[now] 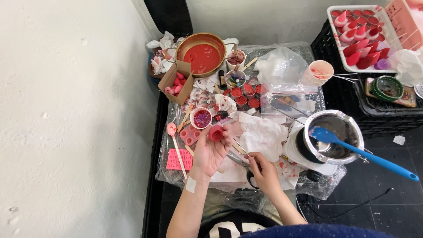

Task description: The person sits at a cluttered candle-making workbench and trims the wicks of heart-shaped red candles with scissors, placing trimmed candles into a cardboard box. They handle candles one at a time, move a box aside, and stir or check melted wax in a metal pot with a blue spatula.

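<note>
My left hand (209, 154) is raised palm up over a plastic-covered low table (304, 99) and holds a small round red cup-shaped piece (216, 133) at its fingertips. A white plaster sits on that wrist. My right hand (263, 169) pinches a thin wooden stick (241, 148) whose tip points up toward the red piece. Scissors (241, 163) lie under the hands. A crumpled white tissue (262, 134) lies just to the right of the red piece.
A metal pot (337, 136) with a blue spatula (365, 154) stands at right. Behind are a brass bowl of red liquid (201, 53), small red-filled cups (246, 94), a cardboard box of pink pieces (177, 83), a pink mould (190, 134) and a white tray of red shapes (361, 37).
</note>
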